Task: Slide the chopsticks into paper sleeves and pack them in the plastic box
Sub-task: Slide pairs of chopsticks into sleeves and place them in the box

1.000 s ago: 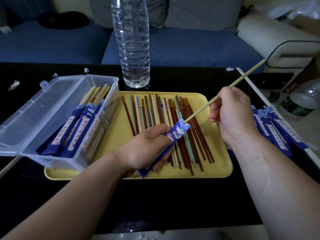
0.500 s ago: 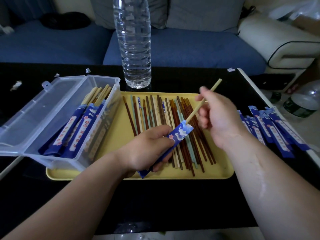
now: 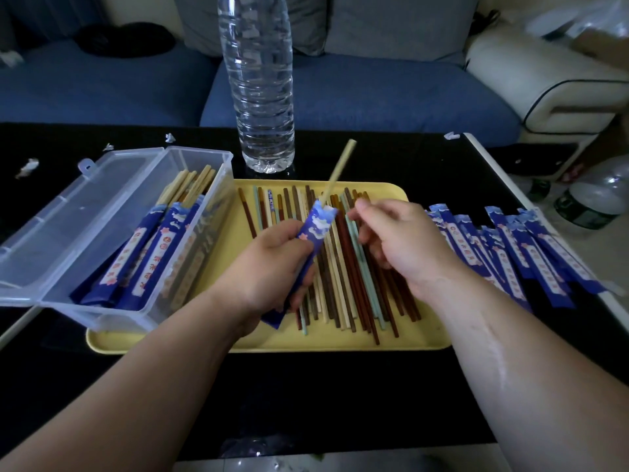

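Left hand: your left hand (image 3: 272,270) is clenched round the lower half of a blue paper sleeve (image 3: 315,233), holding it tilted above the tray with its open mouth pointing up and away from you
Chopstick: a pale chopstick (image 3: 338,168) stands in the sleeve's mouth, just above your left grip; most of its length sticks out, leaning toward the water bottle (image 3: 258,80)
Right hand: your right hand (image 3: 405,243) hovers just right of the sleeve, apart from the pale chopstick, with its fingers curled down over the loose chopsticks (image 3: 354,291); it is blurred, so I cannot tell whether it pinches one
Tray: brown, teal and cream sticks lie side by side under both your hands on the yellow tray (image 3: 340,342)
Box: the plastic box (image 3: 102,315) sits left of your left grip with its lid open, overlapping the tray's left edge; filled sleeves (image 3: 149,257) lie slanted inside, pale stick ends poking out at the far side
Sleeve pile: a fan of blue sleeves (image 3: 531,253) lies on the black table (image 3: 306,396), right of your right hand
Bottle: upright beyond the tray, well past both grips
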